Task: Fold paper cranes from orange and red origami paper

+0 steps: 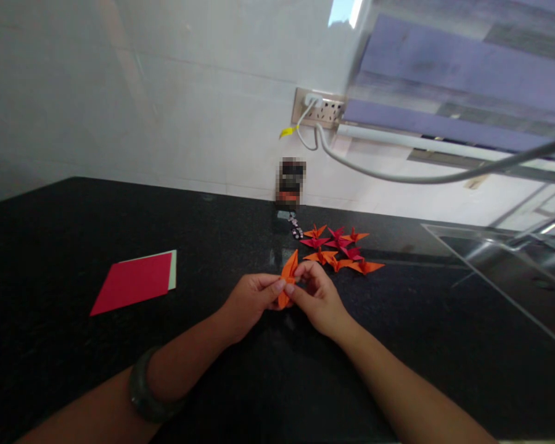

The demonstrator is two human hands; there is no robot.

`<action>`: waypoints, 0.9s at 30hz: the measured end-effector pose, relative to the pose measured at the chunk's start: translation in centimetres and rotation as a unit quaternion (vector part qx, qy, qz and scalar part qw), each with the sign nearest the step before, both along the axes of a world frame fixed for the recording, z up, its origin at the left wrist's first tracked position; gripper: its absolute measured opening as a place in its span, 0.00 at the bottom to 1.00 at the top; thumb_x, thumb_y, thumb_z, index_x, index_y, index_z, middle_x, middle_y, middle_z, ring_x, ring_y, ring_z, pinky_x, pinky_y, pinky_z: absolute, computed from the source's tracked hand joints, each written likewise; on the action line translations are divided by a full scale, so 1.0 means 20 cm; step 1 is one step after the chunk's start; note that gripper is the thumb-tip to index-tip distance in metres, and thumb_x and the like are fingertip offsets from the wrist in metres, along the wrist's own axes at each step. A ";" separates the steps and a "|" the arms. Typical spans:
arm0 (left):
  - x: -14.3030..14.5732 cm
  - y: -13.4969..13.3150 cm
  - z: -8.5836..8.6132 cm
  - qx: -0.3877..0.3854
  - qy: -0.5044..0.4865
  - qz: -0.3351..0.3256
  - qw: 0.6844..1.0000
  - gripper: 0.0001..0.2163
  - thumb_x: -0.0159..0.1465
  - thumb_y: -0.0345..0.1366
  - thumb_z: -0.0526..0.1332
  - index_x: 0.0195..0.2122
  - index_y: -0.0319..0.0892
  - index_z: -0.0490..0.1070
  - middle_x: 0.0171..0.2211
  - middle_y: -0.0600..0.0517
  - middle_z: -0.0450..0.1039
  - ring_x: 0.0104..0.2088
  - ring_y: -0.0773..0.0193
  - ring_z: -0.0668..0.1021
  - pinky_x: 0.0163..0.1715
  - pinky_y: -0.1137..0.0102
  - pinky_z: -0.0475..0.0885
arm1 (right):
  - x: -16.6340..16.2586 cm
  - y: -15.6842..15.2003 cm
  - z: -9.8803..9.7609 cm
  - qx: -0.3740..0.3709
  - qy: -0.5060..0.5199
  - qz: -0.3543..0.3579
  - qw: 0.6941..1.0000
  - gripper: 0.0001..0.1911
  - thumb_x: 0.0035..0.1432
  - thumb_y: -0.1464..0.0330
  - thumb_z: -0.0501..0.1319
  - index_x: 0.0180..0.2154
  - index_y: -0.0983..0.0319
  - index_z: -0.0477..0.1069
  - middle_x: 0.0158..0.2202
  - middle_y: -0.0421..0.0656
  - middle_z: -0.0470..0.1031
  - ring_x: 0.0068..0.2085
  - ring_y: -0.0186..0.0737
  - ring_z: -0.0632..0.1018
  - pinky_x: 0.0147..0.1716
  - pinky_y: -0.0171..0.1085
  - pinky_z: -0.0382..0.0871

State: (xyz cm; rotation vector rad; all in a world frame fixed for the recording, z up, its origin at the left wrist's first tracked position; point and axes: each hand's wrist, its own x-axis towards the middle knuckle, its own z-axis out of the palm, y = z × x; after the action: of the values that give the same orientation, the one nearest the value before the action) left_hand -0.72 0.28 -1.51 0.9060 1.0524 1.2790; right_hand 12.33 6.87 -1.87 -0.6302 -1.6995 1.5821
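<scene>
At frame centre, a folded orange paper piece (287,275) is pinched by left hand (250,302) and right hand (319,296); creases are best pressed firmly, edges aligned.

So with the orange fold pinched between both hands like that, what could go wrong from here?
1. Both the left hand and right hand pinch the small orange paper piece in mid-air; a hard pull might tear or skew a crease.
2. The finished paper cranes lie just beyond the right hand, so a sweep of that wrist could scatter or crush them.
3. The red paper stack lies loose on the black counter and could slide if brushed.
</scene>
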 end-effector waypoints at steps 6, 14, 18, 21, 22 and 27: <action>0.00 0.00 0.02 0.002 0.078 0.047 0.996 0.12 0.53 0.41 0.61 0.31 0.36 0.75 0.25 0.51 0.74 0.26 0.66 0.73 0.30 0.71 0.67 | -0.01 0.02 0.02 -0.067 -0.023 -0.040 0.997 0.16 0.44 0.63 0.65 0.34 0.62 0.62 0.25 0.36 0.67 0.24 0.29 0.69 0.22 0.29 0.64; -0.01 0.01 0.01 0.025 0.190 0.074 0.979 0.11 0.54 0.40 0.59 0.27 0.37 0.75 0.23 0.51 0.74 0.25 0.65 0.73 0.27 0.72 0.66 | 0.01 0.04 0.00 0.017 -0.091 -0.045 0.995 0.11 0.48 0.62 0.62 0.28 0.64 0.66 0.21 0.37 0.66 0.22 0.29 0.66 0.22 0.31 0.63; 0.00 0.01 0.01 0.027 0.218 0.075 0.973 0.12 0.54 0.41 0.59 0.26 0.37 0.75 0.22 0.52 0.73 0.23 0.65 0.72 0.24 0.73 0.64 | 0.01 0.04 -0.01 0.039 -0.083 -0.034 0.995 0.10 0.49 0.63 0.61 0.26 0.63 0.65 0.21 0.37 0.65 0.22 0.29 0.65 0.22 0.30 0.61; 0.00 0.01 0.01 0.031 0.234 0.078 0.969 0.12 0.53 0.42 0.59 0.24 0.38 0.74 0.19 0.53 0.71 0.21 0.67 0.70 0.22 0.74 0.62 | 0.01 0.03 0.00 0.051 -0.076 -0.010 0.996 0.10 0.50 0.63 0.61 0.25 0.63 0.65 0.22 0.37 0.65 0.23 0.30 0.65 0.22 0.31 0.61; -0.01 0.01 0.01 0.033 0.241 0.077 0.967 0.12 0.53 0.42 0.59 0.24 0.38 0.74 0.19 0.53 0.71 0.21 0.67 0.70 0.22 0.74 0.62 | 0.01 0.03 0.00 0.056 -0.074 -0.004 0.996 0.11 0.49 0.62 0.61 0.25 0.63 0.65 0.21 0.37 0.65 0.23 0.30 0.65 0.22 0.31 0.61; 0.00 0.00 0.01 0.037 0.251 0.068 0.965 0.10 0.54 0.41 0.59 0.24 0.38 0.73 0.19 0.54 0.70 0.21 0.68 0.69 0.22 0.74 0.61 | 0.02 0.02 0.03 0.053 -0.061 -0.001 0.997 0.14 0.48 0.60 0.61 0.22 0.63 0.63 0.19 0.36 0.63 0.21 0.29 0.63 0.22 0.31 0.57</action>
State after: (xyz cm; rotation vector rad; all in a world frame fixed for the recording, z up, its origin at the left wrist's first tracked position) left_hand -0.80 0.34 -1.37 1.2748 1.4897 1.2346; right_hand 12.65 7.32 -1.26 -0.6863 -1.8571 1.4671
